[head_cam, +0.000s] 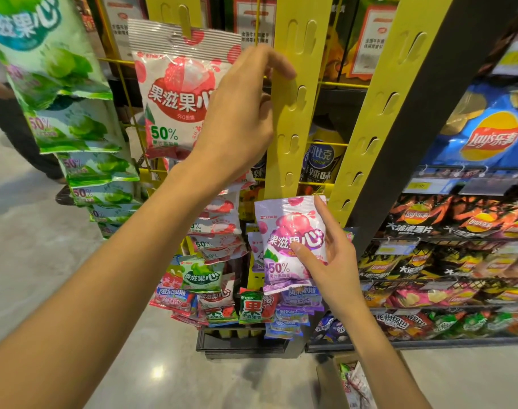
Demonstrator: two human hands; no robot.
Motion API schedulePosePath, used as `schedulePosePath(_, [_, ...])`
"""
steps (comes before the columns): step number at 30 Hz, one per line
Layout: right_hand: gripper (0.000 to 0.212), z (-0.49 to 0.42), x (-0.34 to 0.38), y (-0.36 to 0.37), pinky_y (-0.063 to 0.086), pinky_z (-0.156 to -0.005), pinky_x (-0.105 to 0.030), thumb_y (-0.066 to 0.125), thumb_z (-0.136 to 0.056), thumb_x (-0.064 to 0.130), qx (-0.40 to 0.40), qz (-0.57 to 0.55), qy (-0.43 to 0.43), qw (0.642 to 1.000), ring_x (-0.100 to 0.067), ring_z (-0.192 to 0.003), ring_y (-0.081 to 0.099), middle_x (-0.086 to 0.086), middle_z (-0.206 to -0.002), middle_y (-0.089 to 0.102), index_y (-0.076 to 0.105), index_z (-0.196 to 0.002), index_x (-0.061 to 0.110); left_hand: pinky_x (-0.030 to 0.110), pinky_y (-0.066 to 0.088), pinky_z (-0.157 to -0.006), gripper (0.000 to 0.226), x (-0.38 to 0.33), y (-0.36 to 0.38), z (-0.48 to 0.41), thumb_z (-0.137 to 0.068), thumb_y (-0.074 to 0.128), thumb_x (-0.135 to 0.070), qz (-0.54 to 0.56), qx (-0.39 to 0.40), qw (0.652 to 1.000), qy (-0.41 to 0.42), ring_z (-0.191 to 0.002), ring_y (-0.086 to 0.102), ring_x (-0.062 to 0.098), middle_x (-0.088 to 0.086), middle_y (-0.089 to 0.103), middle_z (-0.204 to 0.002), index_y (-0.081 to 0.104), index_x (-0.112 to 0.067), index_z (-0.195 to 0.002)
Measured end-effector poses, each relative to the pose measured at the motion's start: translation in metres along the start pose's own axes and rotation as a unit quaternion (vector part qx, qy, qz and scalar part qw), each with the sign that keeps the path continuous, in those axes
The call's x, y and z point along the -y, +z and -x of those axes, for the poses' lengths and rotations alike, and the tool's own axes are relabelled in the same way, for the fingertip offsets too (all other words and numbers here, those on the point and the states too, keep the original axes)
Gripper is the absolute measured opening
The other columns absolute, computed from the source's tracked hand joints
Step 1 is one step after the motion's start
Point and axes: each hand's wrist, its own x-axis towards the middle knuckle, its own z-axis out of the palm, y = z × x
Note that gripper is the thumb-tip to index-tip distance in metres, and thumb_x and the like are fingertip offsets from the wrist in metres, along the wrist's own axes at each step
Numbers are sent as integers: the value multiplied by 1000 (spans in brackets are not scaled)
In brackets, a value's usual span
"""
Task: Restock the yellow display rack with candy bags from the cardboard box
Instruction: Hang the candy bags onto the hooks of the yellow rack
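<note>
Main risk: a missed hang. The right hand (337, 270) holds the purple bag (284, 231) just below the foot of the middle strip (306, 122), thumb pressed on the front and fingers curled behind. The free tabs sit higher on the strip, so the bag has to be lifted and its top seal threaded over a tab one-handed. No hang hole can be made out in that seal, so alignment cannot be confirmed. If it misses, the bag is likely to drop onto the crowded bags (251, 308) under the strip, or to the floor. Second risk: the strip appears thin and may swing or bend. The left hand (237, 113) steadies it at the left edge, near the upper tabs, finger across the face and thumb at the edge in what looks like a pinch; if that slackens, the tab may shift. The red bag (178, 93), left of the strip, could be knocked by that wrist. The purple bag is a small glossy pillow pouch, plump and soft, with crimped seals; it is likely to be slippery. The box (330, 379) stands on the floor, well below the strip.
</note>
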Motion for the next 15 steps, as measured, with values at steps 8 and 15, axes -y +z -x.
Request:
schedulePosePath(8, [73,-6,-3,4,45,-108,-25,69,-90,9,4,-12,13,1000,6,-138,39,36,-146,37,36,-151,34,8,48,-66,35,-2,1,0,-88,53,10,-1,2,1000,-3,-89,51,0,-8,48,-114,54,-10,-116])
schedulePosePath(15, [74,-2,-9,7,33,-117,-23,69,-91,12,5,8,35,999,4,-144,29,21,-156,33,33,-152,30,6,45,-67,35,0,1,1,-86,53,10,-4,-1,1000,0,-88,49,-5,-7,49,-113,54,-9,-116])
